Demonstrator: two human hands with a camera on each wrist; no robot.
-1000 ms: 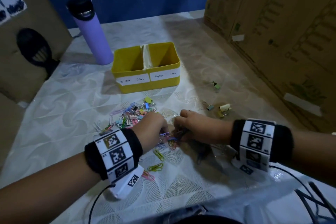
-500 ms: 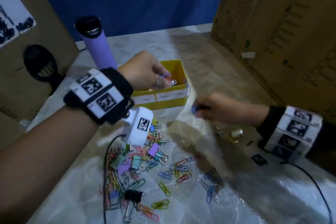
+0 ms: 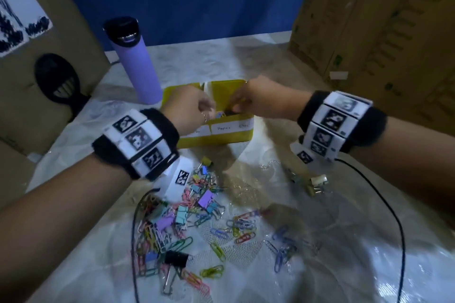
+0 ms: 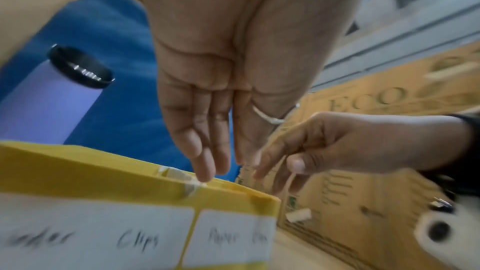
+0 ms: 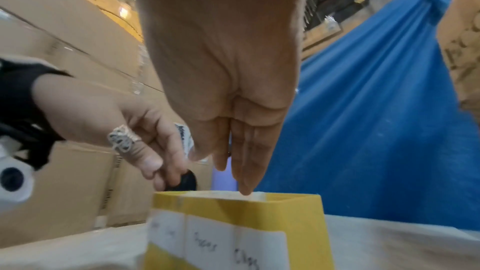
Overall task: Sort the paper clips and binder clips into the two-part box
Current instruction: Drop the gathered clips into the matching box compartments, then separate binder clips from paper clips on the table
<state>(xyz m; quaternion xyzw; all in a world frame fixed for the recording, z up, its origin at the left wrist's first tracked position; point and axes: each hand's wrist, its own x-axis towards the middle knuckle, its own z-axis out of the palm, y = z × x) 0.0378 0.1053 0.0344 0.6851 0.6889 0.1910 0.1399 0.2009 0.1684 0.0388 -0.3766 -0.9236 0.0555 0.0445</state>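
Observation:
The yellow two-part box carries the labels "Binder Clips" and "Paper Clips". Both hands hang over it near the divider. My left hand points its straight fingers down at the rim and holds nothing I can see. My right hand holds its fingers straight down over the paper clips side, also empty. Some coloured clips show inside, below the hands. A mixed pile of paper clips and binder clips lies on the table in front of the box, with a black binder clip at its near edge.
A purple bottle stands behind the box on the left. Cardboard walls close in on the left and right. A cream binder clip lies to the right. Wrist cables trail over the plastic-covered table.
Both hands left the pile. The left hand rose to the box first with a clip pinched, then the right followed. Both now hang over the box with fingers straightened.

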